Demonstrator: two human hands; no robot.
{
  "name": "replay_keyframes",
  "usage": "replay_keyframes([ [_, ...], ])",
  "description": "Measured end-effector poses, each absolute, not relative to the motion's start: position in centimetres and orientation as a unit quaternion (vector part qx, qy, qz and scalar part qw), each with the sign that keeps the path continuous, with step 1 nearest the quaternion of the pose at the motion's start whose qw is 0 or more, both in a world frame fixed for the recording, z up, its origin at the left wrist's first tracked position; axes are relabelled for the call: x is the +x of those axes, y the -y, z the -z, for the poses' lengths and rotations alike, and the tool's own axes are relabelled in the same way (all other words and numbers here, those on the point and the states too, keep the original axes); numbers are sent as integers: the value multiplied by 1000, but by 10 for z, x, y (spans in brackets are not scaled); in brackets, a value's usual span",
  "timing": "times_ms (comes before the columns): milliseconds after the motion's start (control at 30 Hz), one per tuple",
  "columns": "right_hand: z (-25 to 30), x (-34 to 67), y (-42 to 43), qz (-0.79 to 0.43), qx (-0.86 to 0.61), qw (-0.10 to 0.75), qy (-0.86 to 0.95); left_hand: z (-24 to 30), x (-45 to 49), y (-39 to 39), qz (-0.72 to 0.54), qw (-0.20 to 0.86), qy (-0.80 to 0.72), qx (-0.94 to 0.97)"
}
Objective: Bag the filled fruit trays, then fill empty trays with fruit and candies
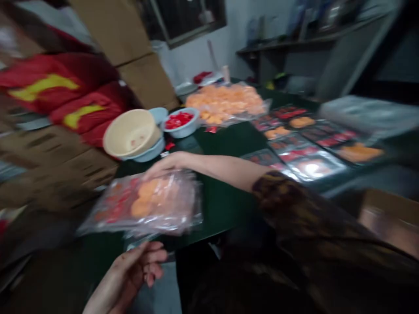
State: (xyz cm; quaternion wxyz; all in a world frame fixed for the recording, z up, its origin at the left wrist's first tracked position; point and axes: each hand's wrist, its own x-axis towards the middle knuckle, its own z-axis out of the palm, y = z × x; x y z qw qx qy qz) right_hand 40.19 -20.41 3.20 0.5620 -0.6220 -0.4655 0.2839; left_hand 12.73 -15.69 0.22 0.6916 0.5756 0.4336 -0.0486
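Note:
The picture is smeared by motion. My right hand [165, 163] reaches left across the dark green table [225, 205] from a dark patterned sleeve and grips the top edge of a stack of clear plastic packets [147, 203] filled with orange and red pieces. My left hand [139, 266] is low at the near table edge, just under the packets. Its fingers are curled and its thumb is by the packets' lower edge. What it holds, if anything, does not show.
A cream bowl [131, 133] stacked in a pale blue one, a blue bowl of red pieces [180, 121] and a big bag of orange pieces [225, 102] stand behind. Filled packets [307, 144] lie in rows at right. Cardboard boxes [46, 161] and red sacks [62, 91] are at left.

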Motion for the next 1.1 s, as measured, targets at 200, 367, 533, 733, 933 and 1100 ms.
replay_keyframes([
  [200, -20, 411, 155, -567, -483, 410, 526, -99, 122, 131, -217, 371, -271, 861],
  [367, -47, 410, 216, -297, -664, 584, 360, -125, 229, 57, 51, 354, -99, 929],
  [533, -22, 309, 322, -332, -611, 667, 268, -96, 294, 28, 316, 483, -91, 812],
  [733, 66, 223, 287, -608, -404, 684, 12, -67, 294, -5, 433, 539, -129, 711],
  [933, 71, 237, 250, -520, -437, 734, -30, -27, 279, -54, 397, 530, -133, 737],
  [1100, 61, 241, 237, -453, -459, 765, -4, -6, 261, -67, 354, 588, -134, 715],
])
